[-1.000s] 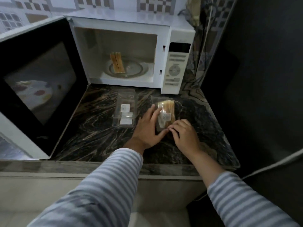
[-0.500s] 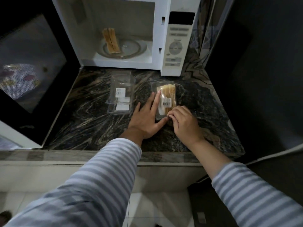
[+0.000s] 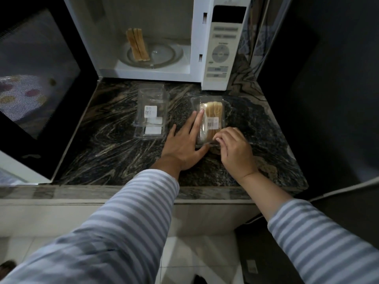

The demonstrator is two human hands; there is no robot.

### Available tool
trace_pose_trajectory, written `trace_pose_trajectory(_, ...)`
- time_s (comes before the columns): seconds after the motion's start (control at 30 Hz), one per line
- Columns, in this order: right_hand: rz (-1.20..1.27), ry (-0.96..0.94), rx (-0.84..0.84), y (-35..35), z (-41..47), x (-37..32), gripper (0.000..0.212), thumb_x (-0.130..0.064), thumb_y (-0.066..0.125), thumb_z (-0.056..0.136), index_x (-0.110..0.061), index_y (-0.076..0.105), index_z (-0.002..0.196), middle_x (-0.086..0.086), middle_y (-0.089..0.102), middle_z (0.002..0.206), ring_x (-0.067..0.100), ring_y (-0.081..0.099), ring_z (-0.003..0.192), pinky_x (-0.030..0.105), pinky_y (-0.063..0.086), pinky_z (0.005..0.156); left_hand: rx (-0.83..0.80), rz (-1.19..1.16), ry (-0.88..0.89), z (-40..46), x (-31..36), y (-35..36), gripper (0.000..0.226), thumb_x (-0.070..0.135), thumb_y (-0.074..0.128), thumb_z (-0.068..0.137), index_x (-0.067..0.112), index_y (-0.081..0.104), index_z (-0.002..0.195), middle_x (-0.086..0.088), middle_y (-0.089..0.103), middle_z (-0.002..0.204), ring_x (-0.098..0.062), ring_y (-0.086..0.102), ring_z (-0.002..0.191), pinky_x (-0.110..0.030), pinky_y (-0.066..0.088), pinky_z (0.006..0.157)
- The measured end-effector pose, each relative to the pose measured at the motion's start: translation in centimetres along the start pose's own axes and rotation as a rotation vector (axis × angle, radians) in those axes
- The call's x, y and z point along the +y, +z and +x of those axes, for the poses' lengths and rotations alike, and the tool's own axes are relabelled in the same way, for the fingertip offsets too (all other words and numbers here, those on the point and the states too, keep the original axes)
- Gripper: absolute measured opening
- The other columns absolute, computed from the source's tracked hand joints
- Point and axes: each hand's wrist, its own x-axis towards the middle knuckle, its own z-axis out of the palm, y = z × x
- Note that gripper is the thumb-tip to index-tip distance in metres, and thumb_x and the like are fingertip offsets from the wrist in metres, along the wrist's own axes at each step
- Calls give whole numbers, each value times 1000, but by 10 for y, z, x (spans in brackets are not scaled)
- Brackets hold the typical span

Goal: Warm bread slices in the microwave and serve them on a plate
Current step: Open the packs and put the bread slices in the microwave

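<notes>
While the white microwave (image 3: 155,37) stands with its black-windowed door (image 3: 39,83) swung wide to the left, two tan bread slices (image 3: 137,46) lean upright together on the left part of its round glass turntable (image 3: 164,56). Both hands work at a clear plastic clamshell pack of bread slices (image 3: 211,117) that lies on the dark veined stone counter (image 3: 106,144), just right of an empty-looking clear plastic clamshell (image 3: 151,111) with white labels.

The left hand (image 3: 184,143) lies flat, fingers straight and slightly spread, its forefinger along the pack's left edge and its thumb against the near corner, pinning the pack down. The right hand (image 3: 233,149) has its fingers curled, the tips nipped on the pack's near edge (whether a flap is already lifted is too small to tell).

Compared with a second ago, hardly anything on the counter has moved: the hands keep the same grip on the same pack, and the lid looks no more open than before. Only the view has dipped and drawn nearer, so the microwave's top is now cut off. My reading is that the person is prying this second pack open to add more slices, so warming has not begun and no plate is in sight.
</notes>
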Motion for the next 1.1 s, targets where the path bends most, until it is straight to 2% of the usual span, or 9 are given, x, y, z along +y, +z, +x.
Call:
trace_pose_trajectory(0.2,-12,-23,38,-1,0,-1,20,-5,46,94,0,65,88,12,61,87,25,54,86,26,41,84,23,-58,7,0,4,-2,83,73,20,83,43,-33,138,10,-5,162,-10,10,148,-49,8,119)
trace_pose_trajectory(0.3,-39,10,99,-2,-1,-1,20,-6,47,95,2,66,98,15,59,99,27,53,97,27,41,90,76,-142,39,-3,5,-2,74,64,24,92,42,-22,145,8,2,162,-10,8,148,-50,11,117)
trace_pose_trajectory(0.37,5,101,166,-6,-4,-1,29,-7,43,95,2,63,114,17,57,111,27,51,106,26,39,95,148,-179,69,-5,7,-5,66,58,27,95,40,-4,150,1,14,161,-14,12,148,-52,16,117)
trace_pose_trajectory(0.43,96,284,225,-10,-5,1,35,-6,39,95,0,57,124,17,55,120,24,50,114,23,37,100,240,-216,83,-3,12,-12,58,54,30,94,34,27,149,-3,27,157,-22,23,145,-52,27,113)
trace_pose_trajectory(0.5,153,456,225,-10,-6,0,37,-2,43,94,-4,54,129,15,54,124,24,51,118,27,41,102,320,-305,94,5,23,-23,42,47,41,96,28,51,132,-3,34,152,-23,39,136,-44,42,103)
trace_pose_trajectory(0.57,174,530,184,-7,-2,-5,37,-2,50,93,-4,54,129,14,55,125,27,53,119,36,44,102,379,-398,88,15,35,-37,26,37,52,96,22,61,115,-1,38,150,-18,47,129,-31,46,93)
trace_pose_trajectory(0.67,186,581,194,-1,22,-19,36,-14,59,91,-1,57,125,17,59,122,31,56,115,40,46,99,407,-454,51,32,46,-63,18,29,56,95,17,65,106,0,47,145,-14,48,127,-26,42,95)
trace_pose_trajectory(0.83,174,852,47,15,66,-32,62,-36,65,84,-5,46,134,15,52,134,29,49,124,36,40,103,391,-435,17,40,54,-89,16,27,59,93,17,66,103,2,66,118,-19,60,104,-33,47,84)
trace_pose_trajectory(1.1,40,1016,84,29,78,-41,40,-37,63,84,-15,54,116,6,64,116,25,62,107,33,50,85,389,-428,60,40,49,-86,14,28,61,92,17,67,99,4,68,109,-17,62,98,-36,50,80)
